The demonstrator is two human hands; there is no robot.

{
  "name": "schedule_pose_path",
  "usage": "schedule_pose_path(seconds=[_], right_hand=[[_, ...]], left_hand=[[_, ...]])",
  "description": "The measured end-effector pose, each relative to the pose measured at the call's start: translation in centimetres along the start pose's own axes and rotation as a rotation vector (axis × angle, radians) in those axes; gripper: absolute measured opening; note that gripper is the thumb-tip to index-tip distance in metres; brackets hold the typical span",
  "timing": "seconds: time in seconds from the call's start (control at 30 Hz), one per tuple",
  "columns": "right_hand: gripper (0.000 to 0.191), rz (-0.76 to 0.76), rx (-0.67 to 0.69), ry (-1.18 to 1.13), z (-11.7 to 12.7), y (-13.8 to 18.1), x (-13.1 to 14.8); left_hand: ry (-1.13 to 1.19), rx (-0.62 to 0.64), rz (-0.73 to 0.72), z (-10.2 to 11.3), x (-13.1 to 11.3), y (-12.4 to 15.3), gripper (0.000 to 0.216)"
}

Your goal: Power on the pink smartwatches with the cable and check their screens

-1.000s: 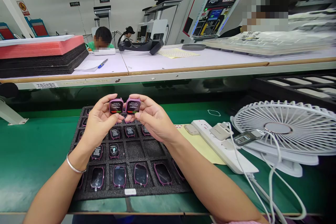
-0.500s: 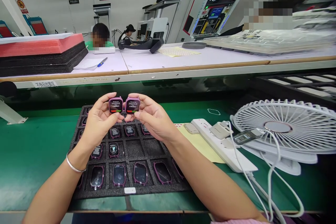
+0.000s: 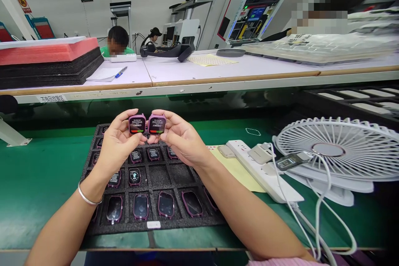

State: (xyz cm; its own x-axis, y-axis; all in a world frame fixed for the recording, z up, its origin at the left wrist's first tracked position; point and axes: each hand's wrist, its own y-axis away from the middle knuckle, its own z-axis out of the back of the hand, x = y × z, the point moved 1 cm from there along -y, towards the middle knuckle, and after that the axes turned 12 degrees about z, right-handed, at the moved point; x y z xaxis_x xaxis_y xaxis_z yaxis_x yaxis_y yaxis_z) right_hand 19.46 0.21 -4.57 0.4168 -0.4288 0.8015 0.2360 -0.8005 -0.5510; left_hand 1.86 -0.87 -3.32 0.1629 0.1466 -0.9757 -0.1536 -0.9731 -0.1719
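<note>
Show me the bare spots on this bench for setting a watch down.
Green mat left of the foam tray is bare, as are two tray cells mid-row. Right side is crowded: power strip, cables, fan.

shelf-edge label (image 3: 51,98) reads 不良品放置区; text on watches (image 3: 137,124) too small.

**A small slide toward 11 o'clock**

Over the last second everything before me has crept a touch toward 11 o'clock. That goes for my left hand (image 3: 116,145) with the left watch (image 3: 137,124), my right hand (image 3: 182,141) with the right watch (image 3: 156,124), the foam tray (image 3: 174,174) beneath and the white fan (image 3: 343,149) at 3 o'clock. The near table edge (image 3: 187,246) sits higher now. More pink cloth (image 3: 280,262) shows at 5 o'clock.
</note>
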Motion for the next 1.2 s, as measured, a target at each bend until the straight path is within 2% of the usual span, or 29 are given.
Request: schedule_pose_path(seconds=[0.3,0.47,0.73,1.2], right_hand=[[0.046,0.002,-0.007,0.019,-0.08,0.04,-0.28],[0.050,0.000,-0.038,0.018,-0.26,-0.01,-0.08],[0.040,-0.008,-0.119,0.046,-0.36,-0.12,-0.11],[0.044,0.008,-0.106,0.040,-0.40,-0.12,-0.14]], left_hand=[[-0.027,-0.035,-0.009,0.02,0.17,-0.04,0.045],[-0.013,-0.002,0.005,-0.03,0.26,0.12,0.051],[0.033,0.026,0.076,-0.28,0.29,0.26,0.041],[0.067,0.029,0.078,-0.17,0.38,0.25,0.044]])
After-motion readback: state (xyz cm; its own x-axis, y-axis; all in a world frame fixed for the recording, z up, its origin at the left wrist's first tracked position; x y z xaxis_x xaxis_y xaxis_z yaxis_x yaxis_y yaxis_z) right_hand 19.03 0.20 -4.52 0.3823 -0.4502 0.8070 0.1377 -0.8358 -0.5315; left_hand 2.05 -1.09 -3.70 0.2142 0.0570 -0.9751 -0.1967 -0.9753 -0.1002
